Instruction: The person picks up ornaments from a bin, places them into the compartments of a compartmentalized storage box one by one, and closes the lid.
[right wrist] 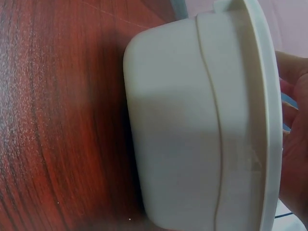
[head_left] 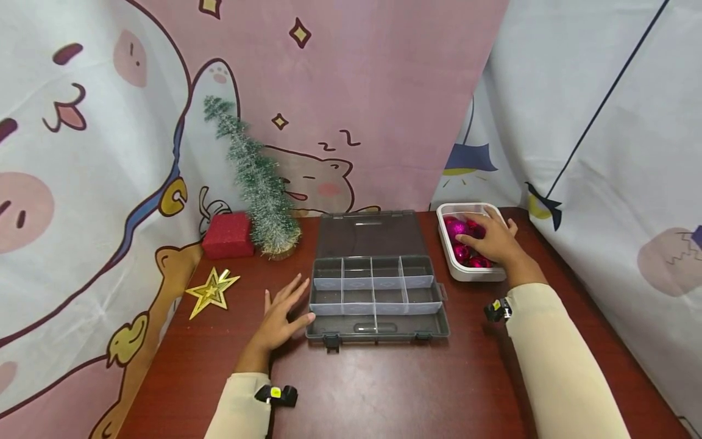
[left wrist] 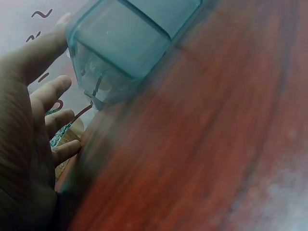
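Observation:
My left hand (head_left: 278, 320) lies by the left edge of a grey see-through divided box (head_left: 378, 329), fingers spread and thumb right at its side wall. In the left wrist view the box's corner (left wrist: 120, 43) rises beside my thumb. On the right, my right hand (head_left: 496, 241) reaches into a white plastic tub (head_left: 452, 265) of shiny red and magenta Christmas balls (head_left: 478, 262). Its thumb and fingers are about a glittery magenta ball (head_left: 457, 228); I cannot tell whether they grip it. The tub's wall (right wrist: 178, 110) hides most of that hand in the right wrist view.
A small frosted Christmas tree (head_left: 258, 183) stands at the back left, beside a red block (head_left: 227, 235). Nearer lies a gold star (head_left: 212, 292). The box's lid (head_left: 370, 238) is folded back. Printed curtains (head_left: 356, 91) surround the dark red wooden table (head_left: 395, 390).

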Demonstrator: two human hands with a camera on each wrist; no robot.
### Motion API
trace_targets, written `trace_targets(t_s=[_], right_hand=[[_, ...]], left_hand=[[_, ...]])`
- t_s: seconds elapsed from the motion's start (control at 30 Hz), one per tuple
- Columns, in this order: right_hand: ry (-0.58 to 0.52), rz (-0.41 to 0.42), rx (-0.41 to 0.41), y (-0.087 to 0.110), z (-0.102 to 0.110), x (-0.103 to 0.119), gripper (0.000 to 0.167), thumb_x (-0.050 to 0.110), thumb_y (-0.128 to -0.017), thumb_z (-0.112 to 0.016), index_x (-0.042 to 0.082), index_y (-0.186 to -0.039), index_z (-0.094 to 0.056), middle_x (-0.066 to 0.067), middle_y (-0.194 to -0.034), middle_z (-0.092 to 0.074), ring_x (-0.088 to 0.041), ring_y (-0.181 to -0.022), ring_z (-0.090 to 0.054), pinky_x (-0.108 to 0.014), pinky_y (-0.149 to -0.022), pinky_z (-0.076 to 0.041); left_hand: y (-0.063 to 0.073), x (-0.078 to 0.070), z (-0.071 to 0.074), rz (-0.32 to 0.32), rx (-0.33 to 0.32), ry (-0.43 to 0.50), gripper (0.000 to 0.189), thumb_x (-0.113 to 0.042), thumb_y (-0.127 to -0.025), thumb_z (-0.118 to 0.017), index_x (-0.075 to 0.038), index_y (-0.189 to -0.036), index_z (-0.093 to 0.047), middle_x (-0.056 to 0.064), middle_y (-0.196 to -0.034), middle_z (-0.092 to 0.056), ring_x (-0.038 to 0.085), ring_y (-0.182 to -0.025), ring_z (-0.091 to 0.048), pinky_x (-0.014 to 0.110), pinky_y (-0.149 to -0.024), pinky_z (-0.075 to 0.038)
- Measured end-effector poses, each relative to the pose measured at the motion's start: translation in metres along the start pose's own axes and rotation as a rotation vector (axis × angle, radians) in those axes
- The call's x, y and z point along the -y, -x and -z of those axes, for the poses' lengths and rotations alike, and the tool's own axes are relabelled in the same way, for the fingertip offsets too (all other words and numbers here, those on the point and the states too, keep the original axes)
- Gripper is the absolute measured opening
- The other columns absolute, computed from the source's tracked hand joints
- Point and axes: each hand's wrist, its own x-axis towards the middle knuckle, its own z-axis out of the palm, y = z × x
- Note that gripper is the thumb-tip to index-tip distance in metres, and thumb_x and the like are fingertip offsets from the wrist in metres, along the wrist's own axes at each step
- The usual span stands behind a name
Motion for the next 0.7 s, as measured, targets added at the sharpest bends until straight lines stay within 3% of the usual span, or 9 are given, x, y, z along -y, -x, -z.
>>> trace_targets(t_s=[0.27, 0.4, 0.7], right_hand=[[0.004, 0.015, 0.009, -0.003, -0.003, 0.003, 0.067, 0.038, -0.098, -0.081, 0.022, -0.159, -0.057, -0.033, -0.167, -0.041, -0.052, -0.162, -0.025, -0.087, -0.12, -0.002], [-0.004, 0.023, 0.0, -0.005, -0.005, 0.003, 0.063, 0.029, -0.097, -0.082, 0.022, -0.156, -0.06, -0.031, -0.162, -0.049, -0.051, -0.162, -0.025, -0.087, -0.12, -0.004], [-0.037, 0.017, -0.039, -0.004, -0.005, -0.002, 0.06, 0.026, -0.095, -0.084, 0.016, -0.151, -0.064, -0.032, -0.163, -0.047, -0.051, -0.159, -0.03, -0.084, -0.121, -0.008]], left_hand=[[0.0, 0.013, -0.003, 0.006, 0.017, -0.024, 0.083, -0.045, -0.096, -0.079, -0.028, -0.169, -0.044, 0.018, -0.176, -0.039, 0.052, -0.158, -0.036, 0.094, -0.114, 0.01], [-0.001, 0.01, -0.002, 0.022, 0.03, -0.029, 0.084, -0.045, -0.097, -0.079, -0.025, -0.17, -0.043, 0.018, -0.177, -0.038, 0.052, -0.159, -0.035, 0.094, -0.115, 0.009], [-0.002, -0.017, 0.007, 0.034, 0.023, -0.018, 0.085, -0.047, -0.095, -0.078, -0.01, -0.166, -0.047, 0.027, -0.172, -0.041, 0.058, -0.156, -0.038, 0.096, -0.113, 0.005]])
